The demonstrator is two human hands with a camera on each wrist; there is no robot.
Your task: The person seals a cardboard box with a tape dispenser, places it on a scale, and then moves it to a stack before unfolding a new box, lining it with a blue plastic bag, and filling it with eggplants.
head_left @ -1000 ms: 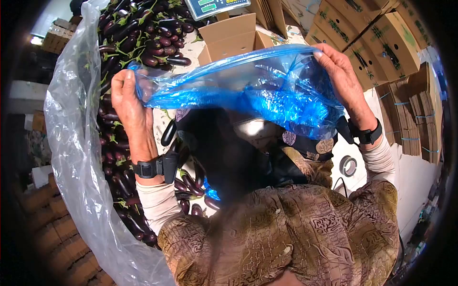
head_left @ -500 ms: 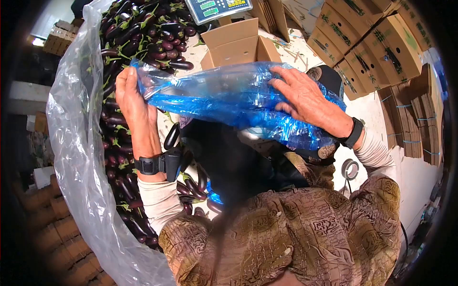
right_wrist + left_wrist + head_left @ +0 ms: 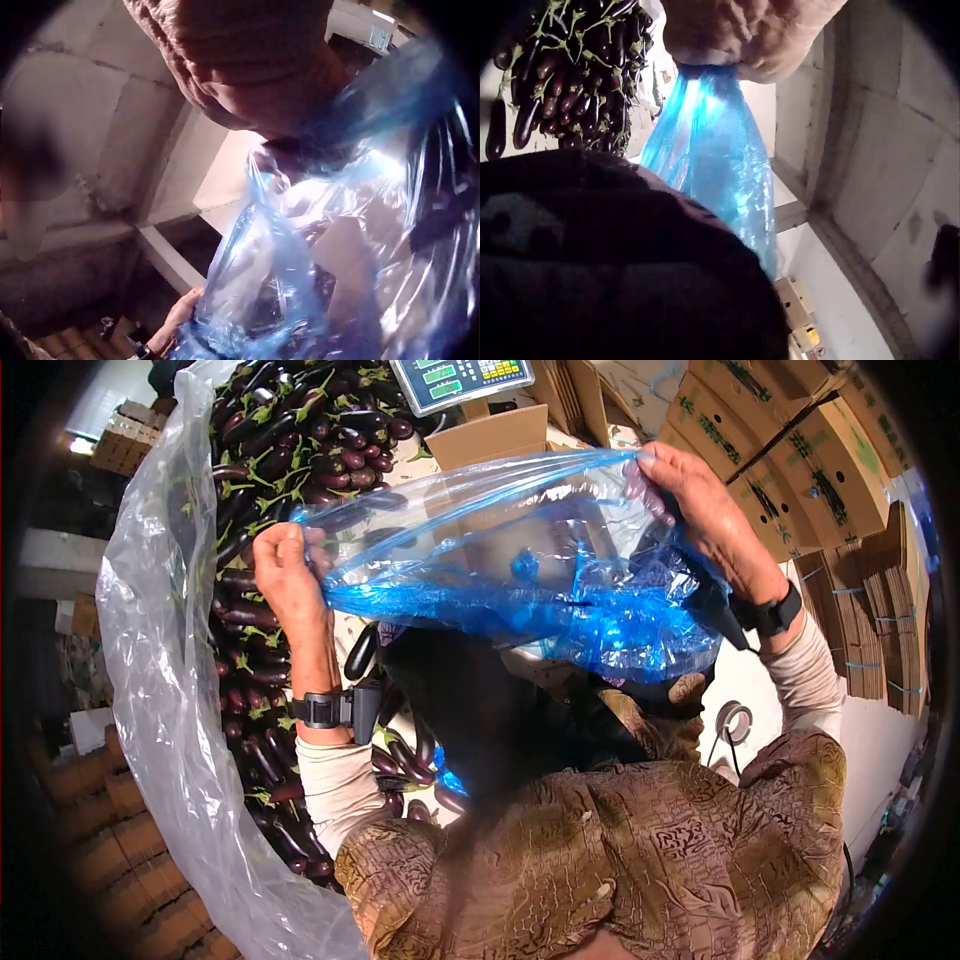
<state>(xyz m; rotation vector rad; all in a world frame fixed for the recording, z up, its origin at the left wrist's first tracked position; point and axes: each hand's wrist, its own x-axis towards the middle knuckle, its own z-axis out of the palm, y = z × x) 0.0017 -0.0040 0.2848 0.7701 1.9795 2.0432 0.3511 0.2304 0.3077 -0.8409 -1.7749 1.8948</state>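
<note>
Both arms are reaching up and forward, elbows bent, forearms in pale sleeves with a dark band at each wrist. The left hand [image 3: 285, 570] is curling into a fist, its grip closing tight with knuckles facing outward. The right hand [image 3: 700, 500] is standing higher and farther out, wrist bending, fingers [image 3: 655, 465] and thumb pinching together at the top.
</note>
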